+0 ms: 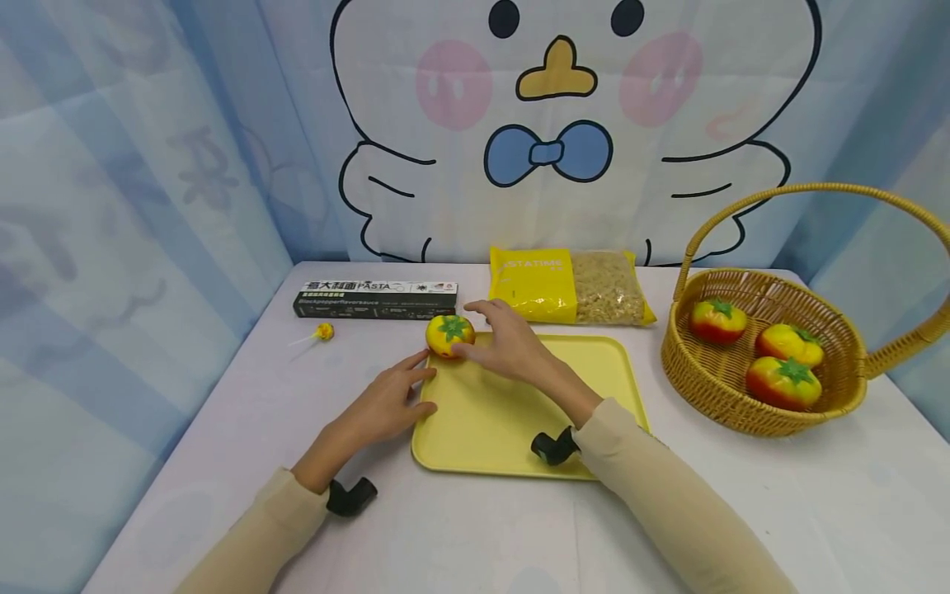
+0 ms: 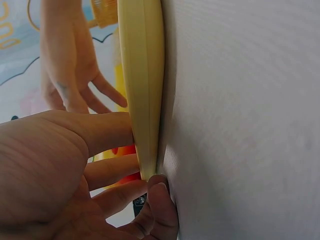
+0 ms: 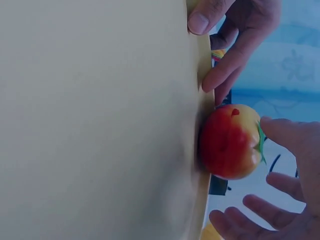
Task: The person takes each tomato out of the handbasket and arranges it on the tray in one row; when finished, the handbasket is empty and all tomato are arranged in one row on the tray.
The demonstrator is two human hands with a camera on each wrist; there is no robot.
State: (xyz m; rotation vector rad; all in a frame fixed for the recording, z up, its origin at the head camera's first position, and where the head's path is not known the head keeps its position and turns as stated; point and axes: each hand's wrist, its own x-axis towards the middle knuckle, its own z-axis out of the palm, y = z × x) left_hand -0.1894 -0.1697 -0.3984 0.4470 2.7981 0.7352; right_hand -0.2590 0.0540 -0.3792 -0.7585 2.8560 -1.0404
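L hand [image 1: 387, 403] at tray [image 1: 490, 425] edge, R [image 1: 510, 340] by fruit [image 1: 449, 335], basket [image 1: 705, 398] apart

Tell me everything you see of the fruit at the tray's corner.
The fruit is squat and rounded, yellow on top and blending to red below, with a green star-shaped leaf cap. Its smooth, glossy skin looks like plastic. It appears whole and sits cap up at the far-left corner of the yellow tray. The right hand spreads beside it, thumb close to the cap; whether they touch is hard to tell.
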